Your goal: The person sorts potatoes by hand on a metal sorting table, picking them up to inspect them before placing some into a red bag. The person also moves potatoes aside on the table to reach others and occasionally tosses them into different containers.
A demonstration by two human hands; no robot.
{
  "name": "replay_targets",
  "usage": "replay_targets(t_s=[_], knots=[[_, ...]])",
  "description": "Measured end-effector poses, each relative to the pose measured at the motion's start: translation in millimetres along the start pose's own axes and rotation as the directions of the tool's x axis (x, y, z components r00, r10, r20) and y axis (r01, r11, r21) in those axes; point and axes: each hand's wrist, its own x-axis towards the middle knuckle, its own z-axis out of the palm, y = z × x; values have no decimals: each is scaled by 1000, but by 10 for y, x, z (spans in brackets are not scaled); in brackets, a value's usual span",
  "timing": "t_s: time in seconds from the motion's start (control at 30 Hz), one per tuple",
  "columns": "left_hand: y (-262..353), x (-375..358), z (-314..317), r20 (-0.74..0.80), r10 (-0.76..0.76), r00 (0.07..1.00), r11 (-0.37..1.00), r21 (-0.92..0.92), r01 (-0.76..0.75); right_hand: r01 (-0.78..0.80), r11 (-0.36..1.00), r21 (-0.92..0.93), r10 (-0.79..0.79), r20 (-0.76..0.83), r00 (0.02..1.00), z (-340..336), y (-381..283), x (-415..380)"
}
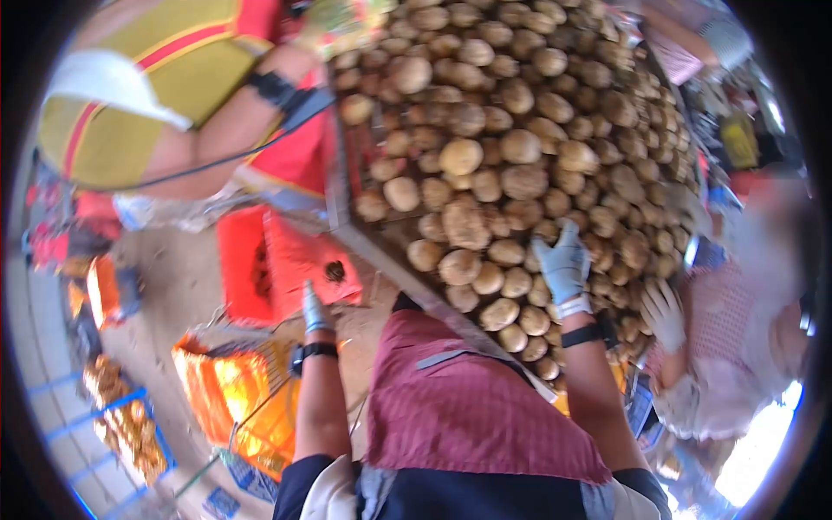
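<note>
Round brown potatoes (520,146) lie heaped on a metal-edged table (381,249). My right hand (565,264), in a pale blue glove, rests on the near part of the heap; its fingers are spread among the potatoes, with nothing seen in its grasp. My left hand (315,308), also gloved in pale blue, hangs off the table's left side. Its fingers look stretched out and hold nothing. Beneath it are a red crate (245,264) and an orange mesh sack (234,381).
A person in a yellow and red top (186,48) reaches in at the upper left. Another person's white-gloved hand (663,314) is by the heap's right edge. A filled sack stack (121,416) stands at the lower left.
</note>
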Motion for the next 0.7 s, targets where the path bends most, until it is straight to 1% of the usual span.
replay_targets(t_s=[0.03, 0.07, 0.13, 0.17, 0.2, 0.23, 0.27, 0.3, 0.33, 0.37, 0.4, 0.43, 0.47, 0.5, 0.53, 0.57, 0.6, 0.63, 0.67, 0.7], knots=[[109, -125, 106, 25, 51, 998, 995, 80, -53, -28, 996, 88, 29, -9, 1000, -29, 44, 0], [197, -264, 158, 47, 110, 993, 981, 155, -116, -68, 939, 336, 68, 11, 998, -86, 66, -36], [308, -620, 284, 222, 261, 939, 955, 79, -284, -7, 868, 497, 24, -29, 999, -30, 270, -75], [382, -941, 378, 299, 343, 890, 925, 58, -376, -102, 788, 608, 81, 63, 995, -140, 211, -114], [379, -1146, 482, 312, 341, 887, 925, 58, -376, -194, 683, 704, 115, 158, 981, -270, 109, -136], [360, -1328, 568, 477, 354, 805, 880, 121, -459, -169, 701, 693, 62, 177, 982, -339, 54, -152], [344, -1533, 647, 624, 342, 703, 820, 167, -548, -168, 696, 698, 61, 176, 983, -452, -106, -190], [342, -1799, 795, 779, 222, 586, 848, 142, -510, -138, 732, 667, -14, 217, 976, -574, -336, -242], [320, -2050, 984, 892, 105, 439, 873, 128, -470, -99, 761, 641, -94, 261, 961, -593, -521, -304], [252, -2260, 1162, 889, 87, 449, 944, 70, -323, 39, 735, 677, -245, 212, 946, -510, -646, -378], [195, -2397, 1290, 887, 73, 456, 985, 6, -170, 173, 683, 709, -391, 155, 907, -430, -771, -464], [157, -2426, 1360, 882, 52, 468, 998, -34, -47, 165, 687, 708, -408, 187, 894, -470, -929, -512], [152, -2373, 1388, 881, 35, 472, 994, -80, 75, 304, 688, 659, -470, 85, 879, -483, -988, -516], [158, -2212, 1361, 896, 20, 444, 975, -116, 190, 357, 776, 519, -457, 74, 886, -388, -904, -563], [162, -2047, 1311, 888, 39, 459, 976, -131, 171, 397, 843, 362, -445, 57, 893, -268, -754, -623], [170, -1892, 1242, 937, -32, 349, 898, -126, 421, 419, 860, 292, -435, -11, 900, -215, -647, -675], [212, -1803, 1197, 975, -61, 214, 763, -93, 640, 425, 888, 174, -436, 32, 899, -294, -608, -711], [316, -1895, 1149, 973, -57, 226, 757, -105, 645, 430, 902, 24, -430, 10, 903, -295, -504, -793], [395, -1957, 1116, 969, -43, 244, 758, -128, 639, 432, 901, 33, -433, 17, 901, -256, -367, -819], [475, -2000, 1103, 935, -98, 340, 784, -138, 606, 447, 892, -62, -445, 35, 895, -147, -190, -884]])
